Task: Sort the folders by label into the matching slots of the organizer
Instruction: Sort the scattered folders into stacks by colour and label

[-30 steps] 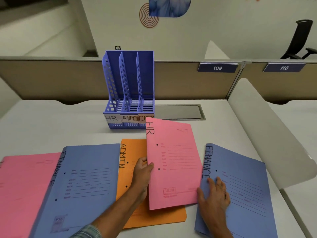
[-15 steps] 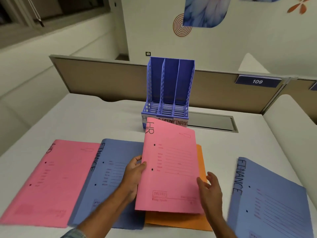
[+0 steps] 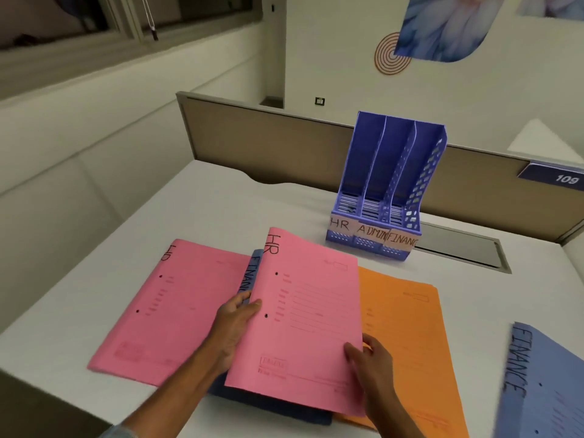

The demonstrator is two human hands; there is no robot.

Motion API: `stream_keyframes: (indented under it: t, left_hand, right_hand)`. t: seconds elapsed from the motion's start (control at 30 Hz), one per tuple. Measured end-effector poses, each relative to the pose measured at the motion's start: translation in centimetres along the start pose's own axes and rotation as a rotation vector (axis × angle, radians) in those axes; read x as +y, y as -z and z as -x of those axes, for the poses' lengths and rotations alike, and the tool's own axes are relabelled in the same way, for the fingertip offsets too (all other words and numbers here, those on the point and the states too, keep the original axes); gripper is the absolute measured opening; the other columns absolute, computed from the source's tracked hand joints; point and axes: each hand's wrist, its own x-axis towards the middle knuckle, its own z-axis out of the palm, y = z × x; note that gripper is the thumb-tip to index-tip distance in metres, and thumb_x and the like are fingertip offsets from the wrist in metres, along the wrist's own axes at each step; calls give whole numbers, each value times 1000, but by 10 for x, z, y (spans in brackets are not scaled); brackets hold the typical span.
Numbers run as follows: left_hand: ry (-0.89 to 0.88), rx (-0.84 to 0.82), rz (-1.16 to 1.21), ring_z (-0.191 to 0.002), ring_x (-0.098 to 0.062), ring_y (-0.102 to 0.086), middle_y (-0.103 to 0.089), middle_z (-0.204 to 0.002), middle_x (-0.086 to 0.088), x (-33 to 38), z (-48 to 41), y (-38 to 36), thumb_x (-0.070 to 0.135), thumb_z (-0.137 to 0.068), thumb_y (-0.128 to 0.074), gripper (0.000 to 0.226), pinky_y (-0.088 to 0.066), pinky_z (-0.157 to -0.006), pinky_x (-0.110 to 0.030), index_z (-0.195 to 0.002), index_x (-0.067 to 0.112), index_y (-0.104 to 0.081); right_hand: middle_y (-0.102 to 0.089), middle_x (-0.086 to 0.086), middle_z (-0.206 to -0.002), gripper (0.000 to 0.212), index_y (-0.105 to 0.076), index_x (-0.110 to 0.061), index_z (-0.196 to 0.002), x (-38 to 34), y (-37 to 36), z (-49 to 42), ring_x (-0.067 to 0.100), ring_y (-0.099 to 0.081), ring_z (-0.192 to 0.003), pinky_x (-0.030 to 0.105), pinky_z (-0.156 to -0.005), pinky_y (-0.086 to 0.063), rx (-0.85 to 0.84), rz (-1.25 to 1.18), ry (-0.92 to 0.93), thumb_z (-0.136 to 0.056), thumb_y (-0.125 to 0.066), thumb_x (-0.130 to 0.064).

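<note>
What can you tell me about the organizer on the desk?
The organizer looks like blue-violet plastic, with three upright slots, perforated dividers and side walls, and a slatted floor. Paper labels across its low front read HR, ADMIN and FINANC, left to right. Its slots hold nothing. It stands upright on the white desk, just in front of the tan partition; only the desk touches it.
</note>
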Motion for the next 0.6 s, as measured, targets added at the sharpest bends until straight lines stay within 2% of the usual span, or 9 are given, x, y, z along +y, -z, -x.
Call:
stream_keyframes:
  t: [0.1, 0.23, 0.3, 0.37, 0.43, 0.5, 0.6]
  left_hand:
    - [-36, 64, -83, -82, -30, -75, -78, -99, -8, 11, -2, 38, 18, -87, -73, 24, -61, -68, -42, -111, 19, -68]
    - [-83, 130, -167, -79, -26, -77, -79, -94, -1, 27, -8, 97, 17, -83, -76, 29, -61, -64, -36, -110, 25, -66]
    - [-112, 171, -204, -75, -17, -77, -79, -86, 6, 33, -12, 127, 16, -83, -77, 38, -60, -59, -30, -117, 26, -63]
    - [-134, 205, -240, -76, -12, -76, -76, -90, 10, 39, -17, 155, 14, -83, -77, 50, -59, -59, -24, -128, 19, -59]
    - [-146, 218, -281, -81, -17, -75, -74, -102, 6, 44, -21, 180, 15, -83, -77, 59, -61, -64, -28, -137, 14, -54]
    - [-151, 228, -305, -86, -24, -75, -73, -110, -3, 48, -26, 203, 18, -84, -76, 61, -62, -73, -38, -140, 16, -51]
    - [-151, 242, -341, -86, -31, -75, -75, -108, -6, 48, -32, 230, 19, -88, -72, 49, -61, -78, -48, -135, 20, -57]
  right_hand:
    - [-73, 5, -95, 28, -62, -11, -109, -3, -38, 14, 21, -70, -82, 38, -71, -58, -43, 44, 52, -82, -64, -1]
    - [-73, 0, -93, 27, -65, -13, -107, -10, -90, 32, 14, -69, -79, 25, -63, -51, -156, 148, 121, -82, -60, -1]
    - [-74, -1, -92, 30, -63, -17, -109, -13, -115, 41, 13, -70, -79, 23, -63, -52, -234, 184, 125, -83, -58, -2]
    - [-74, -1, -88, 33, -62, -20, -110, -17, -139, 48, 14, -70, -75, 25, -62, -54, -280, 209, 139, -82, -57, -2]
    - [-72, 0, -86, 36, -60, -21, -112, -21, -162, 56, 13, -69, -73, 24, -63, -54, -299, 226, 150, -81, -58, -2]
    - [-71, 0, -89, 40, -56, -21, -115, -23, -184, 62, 13, -68, -76, 22, -64, -53, -317, 234, 154, -81, -58, -1]
    - [-70, 0, -98, 45, -52, -21, -120, -24, -211, 71, 12, -68, -84, 21, -70, -54, -336, 266, 172, -81, -59, -1]
